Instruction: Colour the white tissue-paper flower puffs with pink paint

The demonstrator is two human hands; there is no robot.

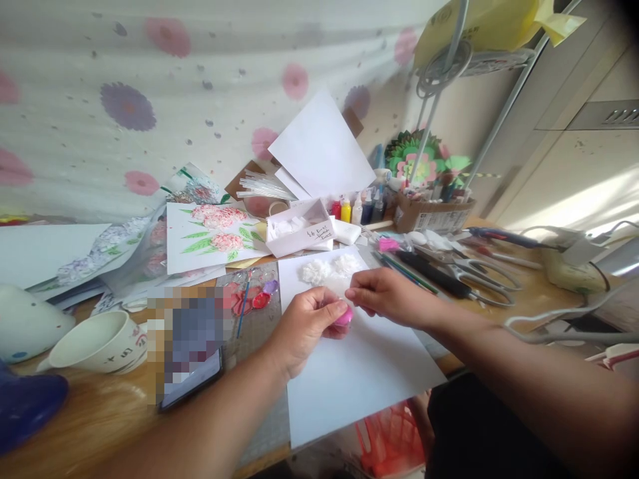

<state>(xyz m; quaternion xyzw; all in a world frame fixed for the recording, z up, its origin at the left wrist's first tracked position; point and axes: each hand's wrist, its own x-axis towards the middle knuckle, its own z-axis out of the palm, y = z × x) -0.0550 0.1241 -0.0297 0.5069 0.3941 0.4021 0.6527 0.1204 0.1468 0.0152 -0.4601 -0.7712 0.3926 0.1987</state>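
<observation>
My left hand [314, 319] is closed, thumb pressed over a small, smooth, bright pink object [343, 317] whose kind I cannot tell. Close beside it, my right hand [389, 296] is closed in a pinch, and whatever is between its fingertips is too small or hidden to name. A pale, whitish bit [338, 286] shows between the two hands. Both hands hover over a large white sheet of paper [349, 379]. On the sheet's far end, just beyond my fingers, lie two fluffy white clumps [315, 271].
Left of the sheet are a paint palette [260, 299] with a blue brush [243, 313] across it, a phone [194, 359] and a cup [100, 342]. Behind stand a white box [299, 229] and paint bottles [357, 207]. Scissors [479, 276] lie at right.
</observation>
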